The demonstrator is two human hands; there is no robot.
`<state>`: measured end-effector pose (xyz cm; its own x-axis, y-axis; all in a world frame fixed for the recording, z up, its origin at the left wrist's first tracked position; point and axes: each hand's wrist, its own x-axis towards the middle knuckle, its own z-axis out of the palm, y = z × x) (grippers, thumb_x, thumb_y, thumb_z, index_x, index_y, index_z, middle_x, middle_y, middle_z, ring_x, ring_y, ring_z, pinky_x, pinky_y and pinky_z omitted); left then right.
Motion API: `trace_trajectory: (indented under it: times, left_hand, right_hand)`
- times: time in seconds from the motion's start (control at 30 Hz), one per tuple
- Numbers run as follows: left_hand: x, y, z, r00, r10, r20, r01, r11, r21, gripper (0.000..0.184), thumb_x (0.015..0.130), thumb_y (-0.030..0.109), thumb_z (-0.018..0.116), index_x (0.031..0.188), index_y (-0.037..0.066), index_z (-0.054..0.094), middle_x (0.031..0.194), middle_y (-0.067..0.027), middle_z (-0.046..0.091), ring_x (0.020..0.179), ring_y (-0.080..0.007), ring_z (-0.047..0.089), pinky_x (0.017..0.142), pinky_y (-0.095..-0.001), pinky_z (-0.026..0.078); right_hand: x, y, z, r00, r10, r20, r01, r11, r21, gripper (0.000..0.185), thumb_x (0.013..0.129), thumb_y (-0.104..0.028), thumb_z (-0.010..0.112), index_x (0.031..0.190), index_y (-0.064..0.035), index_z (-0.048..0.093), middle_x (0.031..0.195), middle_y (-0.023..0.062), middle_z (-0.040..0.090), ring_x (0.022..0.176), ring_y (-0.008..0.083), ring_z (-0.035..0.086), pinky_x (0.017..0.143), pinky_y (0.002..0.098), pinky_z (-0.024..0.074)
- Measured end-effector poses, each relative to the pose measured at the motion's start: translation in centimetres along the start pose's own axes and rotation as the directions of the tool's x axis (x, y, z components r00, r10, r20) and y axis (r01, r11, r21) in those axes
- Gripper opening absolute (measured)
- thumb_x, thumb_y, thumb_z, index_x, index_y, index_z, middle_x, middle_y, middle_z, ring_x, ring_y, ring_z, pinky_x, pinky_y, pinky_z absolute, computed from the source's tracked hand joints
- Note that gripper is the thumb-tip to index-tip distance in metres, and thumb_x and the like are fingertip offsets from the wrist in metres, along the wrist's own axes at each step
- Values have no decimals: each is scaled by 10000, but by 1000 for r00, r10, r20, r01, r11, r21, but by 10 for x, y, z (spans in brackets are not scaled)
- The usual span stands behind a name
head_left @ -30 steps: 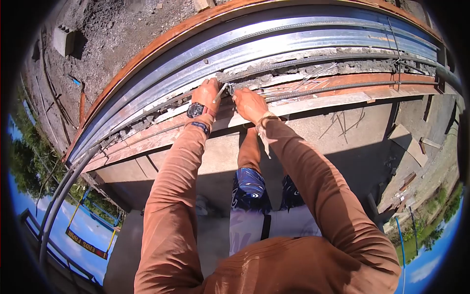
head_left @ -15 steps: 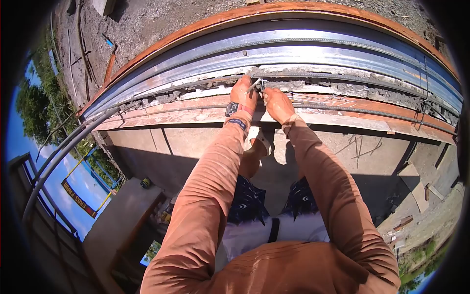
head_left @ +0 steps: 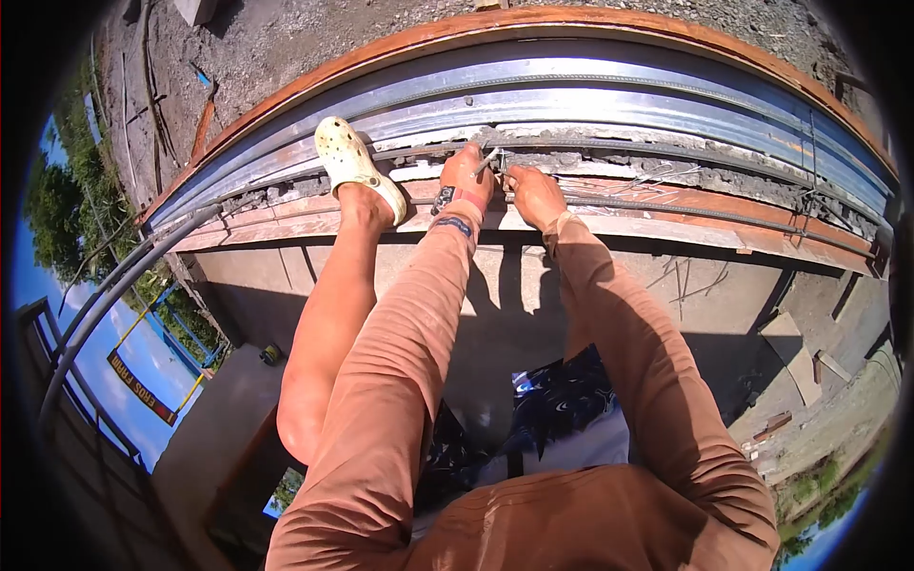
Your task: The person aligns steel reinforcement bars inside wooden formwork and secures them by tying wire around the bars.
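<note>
My left hand point(head_left: 465, 174), with a watch at the wrist, is closed around a thin metal tool point(head_left: 487, 161) whose end sticks out past the fingers. Just to its right, my right hand point(head_left: 535, 195) is closed at the fingertips beside a small piece of wire point(head_left: 504, 160); what the fingertips pinch is too small to make out. Both hands rest at the ribbed steel bar point(head_left: 609, 145) that runs along the broken concrete edge. Several loose wires point(head_left: 657, 181) lie right of my hands on the reddish board.
My foot in a pale clog point(head_left: 350, 162) stands on the edge left of my hands. Corrugated metal sheet point(head_left: 571, 95) and a reddish rim board point(head_left: 400, 45) lie beyond. Bent bars point(head_left: 124, 276) curve down at left. A board piece point(head_left: 792, 354) lies at lower right.
A foot in a clog has come up onto the edge left of my hands. The view has shifted, so the hands appear further right than a second ago; they remain together at the bar.
</note>
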<state>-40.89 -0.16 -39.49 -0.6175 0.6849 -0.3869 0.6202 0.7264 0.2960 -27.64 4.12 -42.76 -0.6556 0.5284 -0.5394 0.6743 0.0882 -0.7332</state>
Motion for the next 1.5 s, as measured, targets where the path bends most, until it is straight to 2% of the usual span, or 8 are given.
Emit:
trace_trajectory:
  times: [0.2, 0.67, 0.87, 1.0, 1.2, 1.3, 1.4, 1.5]
  left_hand:
    - [8, -6, -4, 986, -68, 153, 72, 997, -24, 235, 822, 176, 518, 983, 47, 629, 843, -230, 634, 820, -395, 612, 706, -445, 488]
    - [38, -39, -8, 906, 63, 419, 12, 985, -174, 236, 829, 267, 541, 855, 63, 656, 811, -173, 647, 788, -320, 612, 730, -372, 463]
    - [32, -39, -13, 811, -57, 583, 301, 894, -331, 238, 843, 268, 542, 826, 53, 641, 739, -131, 634, 690, -239, 582, 675, -341, 439]
    - [17, -51, 5, 915, 93, 392, 95, 896, -434, 212, 864, 230, 518, 864, 41, 612, 688, -124, 599, 687, -241, 579, 672, -341, 435]
    - [-5, -42, 30, 931, 11, 364, 229, 759, -609, 157, 882, 128, 487, 824, 22, 587, 645, -60, 586, 559, -144, 557, 529, -278, 433]
    - [-17, -31, 37, 981, 193, -10, -159, 776, -610, 120, 879, 81, 493, 822, 18, 579, 667, -41, 590, 588, -121, 553, 544, -258, 432]
    - [-23, -21, 39, 994, -8, 105, 84, 656, -750, 95, 868, 73, 513, 835, 20, 585, 701, -47, 597, 626, -114, 555, 566, -251, 432]
    - [-30, -33, 80, 995, -93, 28, 82, 644, -760, 84, 851, 57, 534, 863, 16, 605, 730, -33, 601, 657, -111, 538, 588, -259, 433]
  right_hand:
    - [4, 2, 3, 999, -39, -15, 40, 996, 81, 169, 850, -178, 509, 971, -114, 608, 913, 197, 581, 877, 389, 568, 748, 462, 451]
    - [-3, -7, 21, 980, 152, -130, -122, 969, 216, 194, 906, -260, 445, 940, -130, 585, 868, 162, 580, 834, 383, 562, 713, 454, 452]
    - [-7, 1, 29, 975, 71, -211, 13, 928, 373, 191, 920, -215, 455, 955, -78, 584, 818, 168, 584, 779, 369, 567, 669, 406, 454]
    - [-7, 12, 37, 968, 27, -250, 55, 947, 317, 200, 921, -220, 469, 948, -60, 586, 784, 152, 584, 711, 305, 567, 643, 367, 447]
    - [-2, 4, 25, 995, 56, -81, 7, 776, 631, 180, 905, -201, 471, 875, -74, 596, 729, 138, 581, 722, 340, 563, 627, 410, 425]
    - [1, -17, 0, 993, -2, -117, 39, 948, 317, 173, 871, -195, 494, 828, -58, 592, 720, 148, 587, 689, 345, 555, 626, 421, 420]
    - [4, -32, -19, 1000, -11, -26, 10, 999, -40, 170, 826, -183, 488, 841, -68, 612, 793, 184, 592, 797, 375, 569, 689, 443, 442]
    - [8, -45, -27, 999, 26, 38, -19, 984, -174, 183, 760, -155, 512, 793, -25, 637, 801, 213, 616, 798, 380, 600, 700, 462, 472]
